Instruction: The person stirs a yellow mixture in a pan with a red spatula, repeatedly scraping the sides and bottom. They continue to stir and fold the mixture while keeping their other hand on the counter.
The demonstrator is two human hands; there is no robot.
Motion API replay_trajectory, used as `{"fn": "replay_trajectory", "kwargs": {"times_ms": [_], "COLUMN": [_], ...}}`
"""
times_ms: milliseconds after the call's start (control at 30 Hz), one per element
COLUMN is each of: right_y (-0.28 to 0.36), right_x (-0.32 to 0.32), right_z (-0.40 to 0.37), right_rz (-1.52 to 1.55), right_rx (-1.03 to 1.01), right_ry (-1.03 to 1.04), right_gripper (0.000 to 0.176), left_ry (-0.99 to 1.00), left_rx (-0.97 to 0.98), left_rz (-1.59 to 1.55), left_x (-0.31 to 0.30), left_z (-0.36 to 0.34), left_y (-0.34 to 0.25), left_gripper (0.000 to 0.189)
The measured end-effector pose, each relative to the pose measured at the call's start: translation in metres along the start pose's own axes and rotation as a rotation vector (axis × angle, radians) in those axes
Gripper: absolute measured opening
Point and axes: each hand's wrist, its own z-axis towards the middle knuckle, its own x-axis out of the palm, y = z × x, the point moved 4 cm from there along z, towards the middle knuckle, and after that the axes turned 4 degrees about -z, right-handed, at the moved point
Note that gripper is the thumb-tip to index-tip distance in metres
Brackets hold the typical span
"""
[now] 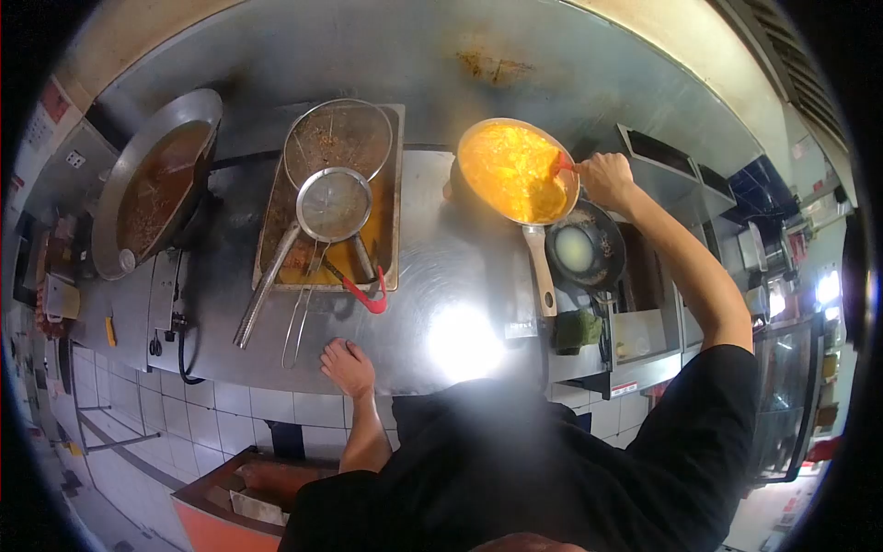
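My right hand (607, 179) is closed round a red spatula (564, 164), whose end dips into the yellow-orange, egg-like food (515, 166). That food fills a light-coloured frying pan (468, 195). The pan's pale handle (538, 267) points toward me, and no hand is on it. My left hand (348, 366) rests at the front edge of the steel counter (414, 340), fingers loosely stretched, holding nothing. Nearest to it are a red-handled tool (372, 299) and the wire handle of a large strainer (338, 143).
A small black pan (602, 244) with a pale round patch sits beside the frying pan, near a green cloth (578, 331). To the left, a metal tray (394, 202) bears a fine sieve (334, 204) and the large strainer. A wide wok (106, 216) of brown liquid stands far left.
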Motion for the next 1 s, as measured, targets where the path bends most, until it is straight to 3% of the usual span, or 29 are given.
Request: {"fn": "replay_trajectory", "kwargs": {"times_ms": [100, 133, 267, 633, 733, 900, 1000], "right_y": [-0.007, -0.006, -0.001, 0.041, 0.037, 0.011, -0.009], "right_x": [0.008, 0.007, 0.007, -0.013, -0.021, -0.052, -0.076], "right_z": [0.021, 0.022, 0.050, 0.044, 0.023, -0.006, -0.018], "right_rz": [-0.005, -0.036, -0.130, -0.155, -0.070, 0.126, 0.104], "right_rx": [0.005, 0.001, -0.028, -0.379, -0.378, -0.159, -0.115], "right_ry": [-0.049, -0.124, -0.196, -0.340, -0.381, -0.294, -0.151], "right_gripper": [0.024, 0.034, 0.047, 0.065, 0.061, 0.056, 0.033], "left_ry": [0.012, 0.011, 0.013, 0.006, -0.011, 0.004, 0.014], "left_rx": [-0.023, -0.022, -0.036, -0.030, -0.027, -0.028, -0.035], "left_rz": [0.022, 0.023, 0.034, 0.012, 0.008, 0.015, 0.012], "left_x": [-0.002, -0.001, 0.005, 0.004, 0.004, 0.002, 0.004], "left_z": [-0.001, -0.002, 0.000, -0.001, 0.000, -0.001, -0.002], "left_y": [0.000, 0.001, 0.003, 0.003, 0.002, 0.001, 0.003], "left_gripper": [0.024, 0.024, 0.024, 0.024, 0.024, 0.025, 0.025]}}
